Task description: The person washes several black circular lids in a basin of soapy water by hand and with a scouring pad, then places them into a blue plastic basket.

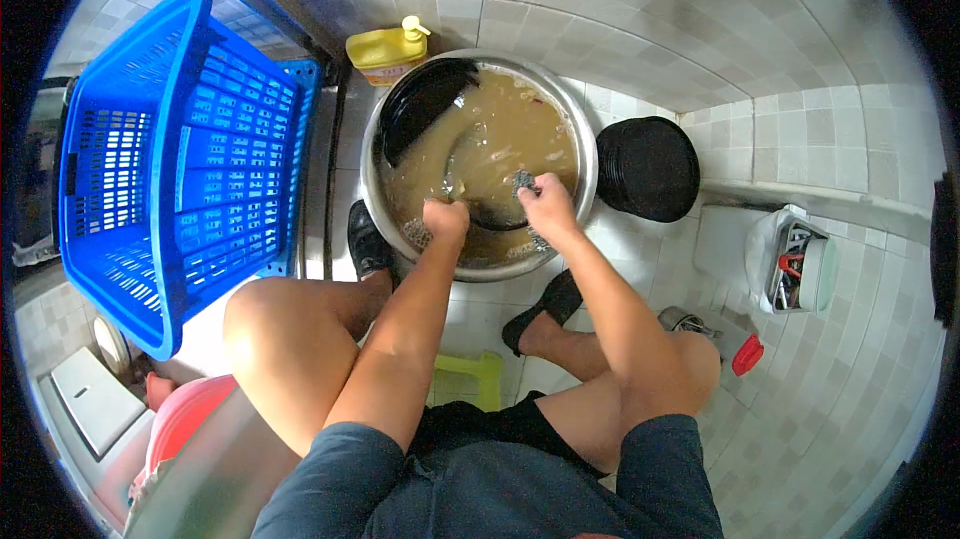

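Observation:
A wide metal basin [367,156] of cloudy brown water stands on the floor before me. My left hand [445,221] is closed at the near rim of a dark plate [499,221], which is mostly under the murky water. A grey mesh scrubber [523,180] is pinched in my right hand [550,207], above the right part of the basin. Against the basin's far left wall leans a batch of black plates [420,108], partly sunk. Outside, on the right, rises a stack of black plates [651,169].
A large blue plastic basket [236,156] stands on the left. Behind the basin is a yellow pump bottle [386,51] by the tiled wall [562,21]. At right are a caddy of utensils [791,261] and a metal cup [679,319]. A green stool [487,381] shows beneath me.

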A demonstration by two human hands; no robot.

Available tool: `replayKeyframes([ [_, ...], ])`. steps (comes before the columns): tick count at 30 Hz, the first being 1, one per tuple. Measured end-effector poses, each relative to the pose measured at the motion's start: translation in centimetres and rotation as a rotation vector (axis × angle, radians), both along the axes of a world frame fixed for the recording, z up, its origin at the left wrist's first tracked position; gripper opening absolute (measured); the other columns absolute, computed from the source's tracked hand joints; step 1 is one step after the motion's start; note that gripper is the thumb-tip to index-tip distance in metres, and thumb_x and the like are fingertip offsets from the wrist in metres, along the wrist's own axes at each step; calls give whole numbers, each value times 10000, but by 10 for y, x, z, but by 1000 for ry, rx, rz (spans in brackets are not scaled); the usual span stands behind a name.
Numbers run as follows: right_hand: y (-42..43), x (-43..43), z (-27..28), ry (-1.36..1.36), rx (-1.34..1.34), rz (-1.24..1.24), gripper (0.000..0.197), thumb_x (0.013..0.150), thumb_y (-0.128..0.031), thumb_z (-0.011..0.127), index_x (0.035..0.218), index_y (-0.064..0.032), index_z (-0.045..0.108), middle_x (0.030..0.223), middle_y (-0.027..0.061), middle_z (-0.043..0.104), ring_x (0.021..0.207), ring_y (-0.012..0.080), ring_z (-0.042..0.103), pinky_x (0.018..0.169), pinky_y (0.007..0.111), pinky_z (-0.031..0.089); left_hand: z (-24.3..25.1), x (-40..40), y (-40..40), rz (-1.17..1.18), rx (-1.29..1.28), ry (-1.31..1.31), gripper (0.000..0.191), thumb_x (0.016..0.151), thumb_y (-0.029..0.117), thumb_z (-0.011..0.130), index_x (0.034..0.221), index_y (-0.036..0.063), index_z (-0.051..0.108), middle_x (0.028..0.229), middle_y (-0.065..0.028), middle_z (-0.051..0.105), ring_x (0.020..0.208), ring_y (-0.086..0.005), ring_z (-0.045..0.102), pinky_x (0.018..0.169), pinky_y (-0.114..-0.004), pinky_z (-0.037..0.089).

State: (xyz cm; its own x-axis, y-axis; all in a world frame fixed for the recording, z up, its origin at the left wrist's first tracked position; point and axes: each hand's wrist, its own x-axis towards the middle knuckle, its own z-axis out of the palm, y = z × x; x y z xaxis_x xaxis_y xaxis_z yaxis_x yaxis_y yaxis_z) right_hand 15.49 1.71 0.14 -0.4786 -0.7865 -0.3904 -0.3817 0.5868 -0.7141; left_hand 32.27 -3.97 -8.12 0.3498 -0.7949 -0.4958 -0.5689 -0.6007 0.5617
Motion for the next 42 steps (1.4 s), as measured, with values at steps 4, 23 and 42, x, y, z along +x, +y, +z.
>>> replayKeyframes([
  [4,-1,24,-17,241,38,184,316,884,-195,647,1102,13,553,1133,255,568,1046,440,586,881,504,491,-5,-5,0,-13,63,-33,201,702,77,708,884,-7,691,910,-213,712,881,-370,696,804,-426,541],
  [23,-109,44,-72,695,-317,789,135,825,-106,575,927,-70,657,1039,79,590,986,269,595,790,419,542,-14,14,0,-226,-18,125,357,764,125,742,1038,-19,565,981,-255,679,950,-440,650,854,-467,514],
  [42,-93,-59,-62,903,170,721,136,834,-105,600,884,-99,727,1007,85,682,963,266,662,767,377,579,-28,0,6,-142,33,74,316,780,141,692,1048,7,593,1027,-226,690,984,-409,654,877,-452,510],
])
